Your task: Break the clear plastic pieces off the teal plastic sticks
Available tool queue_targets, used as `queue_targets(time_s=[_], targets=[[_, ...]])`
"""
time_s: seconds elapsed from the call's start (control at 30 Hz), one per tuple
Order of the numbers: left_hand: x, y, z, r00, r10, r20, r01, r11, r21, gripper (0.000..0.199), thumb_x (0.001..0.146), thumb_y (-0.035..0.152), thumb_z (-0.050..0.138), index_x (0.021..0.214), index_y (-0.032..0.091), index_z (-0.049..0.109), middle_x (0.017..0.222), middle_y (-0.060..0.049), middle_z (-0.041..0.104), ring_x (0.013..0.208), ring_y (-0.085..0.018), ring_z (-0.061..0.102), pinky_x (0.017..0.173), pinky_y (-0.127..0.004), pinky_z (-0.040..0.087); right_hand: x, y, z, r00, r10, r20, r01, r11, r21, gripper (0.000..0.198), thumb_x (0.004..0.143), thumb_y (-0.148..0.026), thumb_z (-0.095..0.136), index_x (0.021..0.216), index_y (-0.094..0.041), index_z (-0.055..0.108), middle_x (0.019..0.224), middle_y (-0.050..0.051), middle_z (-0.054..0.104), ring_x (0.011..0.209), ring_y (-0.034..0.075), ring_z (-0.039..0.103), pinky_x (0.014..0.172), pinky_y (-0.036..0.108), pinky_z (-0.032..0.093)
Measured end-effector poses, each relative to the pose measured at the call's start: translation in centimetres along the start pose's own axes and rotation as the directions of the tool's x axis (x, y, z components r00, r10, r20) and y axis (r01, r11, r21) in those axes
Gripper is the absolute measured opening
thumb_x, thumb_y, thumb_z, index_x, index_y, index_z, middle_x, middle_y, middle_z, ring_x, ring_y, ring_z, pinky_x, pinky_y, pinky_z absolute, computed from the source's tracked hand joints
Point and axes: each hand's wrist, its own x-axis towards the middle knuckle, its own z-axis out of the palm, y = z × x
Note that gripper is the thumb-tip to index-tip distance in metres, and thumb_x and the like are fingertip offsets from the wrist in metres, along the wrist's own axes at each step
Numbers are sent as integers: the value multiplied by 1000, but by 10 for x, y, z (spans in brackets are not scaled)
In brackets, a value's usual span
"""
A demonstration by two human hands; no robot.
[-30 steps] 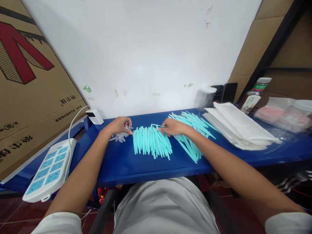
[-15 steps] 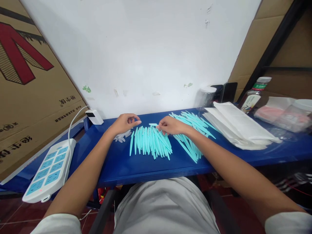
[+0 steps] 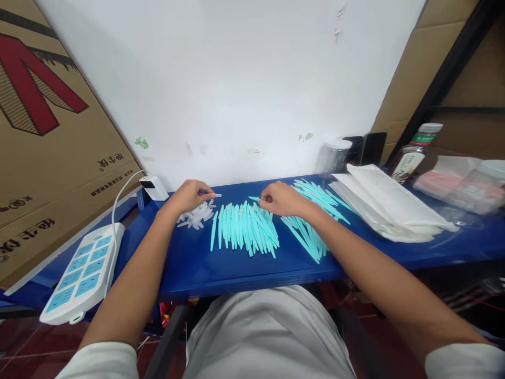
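Note:
My left hand [image 3: 193, 196] is closed in a pinch on a small clear plastic cap [image 3: 218, 195], above a heap of similar clear caps [image 3: 197, 215]. My right hand [image 3: 278, 199] pinches a slim teal eyebrow razor [image 3: 253, 198], its tip pointing left toward the cap; most of it is hidden by the fingers. The razor and cap are apart. In front of the hands lies a row of teal razors [image 3: 246, 229], roughly side by side. A looser pile of teal razors [image 3: 319, 197] spreads beyond and under my right forearm.
The blue table [image 3: 236, 271] meets a white wall. At left are a white power strip [image 3: 81, 276] and a small white plugged-in device [image 3: 153, 188]. At right lie white paper-like bags [image 3: 389, 205], a clear jar [image 3: 335, 158], a bottle [image 3: 414, 152] and plastic packages [image 3: 461, 184].
My left hand has shifted slightly left and now pinches a clear cap. The razor in my right hand now shows a teal tip; before, a paler end stuck out.

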Motion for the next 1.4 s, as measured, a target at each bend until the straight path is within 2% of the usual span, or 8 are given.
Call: queue_targets(time_s=[0.2,0.4,0.57,0.73,0.87,1.03,1.17,1.4], targets=[[-6,-51,-15,966,-253,48,227,927,299,13,76,31,74,81,24,83,83,-7,78,75,-24,68,67,-31,45,0,2,5,998,69,12,-64,965,-252,43,82,-21,60,51,-22,30,47,-2,29,49,12,24,57,33,21],[-8,-48,-18,930,-339,139,286,909,303,17,70,35,74,81,23,81,89,-7,78,78,-24,70,66,-30,47,-1,-3,5,988,0,154,8,999,-52,55,96,-43,59,52,-22,33,47,-3,33,48,11,27,55,32,22],[-8,-40,-15,902,-417,109,350,855,382,40,74,60,73,83,22,80,89,-11,78,76,-27,69,65,-32,46,1,2,-1,997,-17,70,13,998,59,58,101,-51,54,54,-21,39,49,-3,35,47,10,24,53,32,22],[-6,-28,-2,961,-277,26,248,896,369,35,82,56,68,84,22,80,84,-11,76,71,-25,66,62,-31,43,0,23,-17,976,210,-61,-217,958,-187,51,100,-48,56,57,-20,53,54,4,50,50,15,41,57,34,30],[-3,-6,11,992,-123,19,111,941,319,32,89,51,65,89,23,80,83,-9,76,72,-24,66,60,-30,40,-3,37,-26,925,367,100,-325,899,-295,46,88,-61,70,78,-16,71,76,14,69,70,25,64,63,34,41],[-1,22,22,1000,9,17,-13,960,278,32,94,47,62,95,22,81,86,-10,77,77,-25,66,64,-30,42,-5,38,-28,798,567,203,-443,782,-439,73,72,-73,79,113,-12,73,119,24,71,104,38,69,71,36,51],[-2,30,24,999,47,-6,-44,966,255,33,96,47,60,94,21,80,86,-10,76,75,-24,66,65,-31,42,-4,40,-31,748,589,307,-437,785,-440,65,81,-63,78,120,-12,71,125,22,71,107,36,70,75,38,53],[0,28,30,998,68,6,-68,965,252,34,97,46,57,95,21,80,85,-9,77,76,-24,67,64,-31,42,-4,52,-34,785,544,294,-380,800,-464,36,90,-40,74,109,-10,74,112,21,74,97,34,73,75,38,52]])
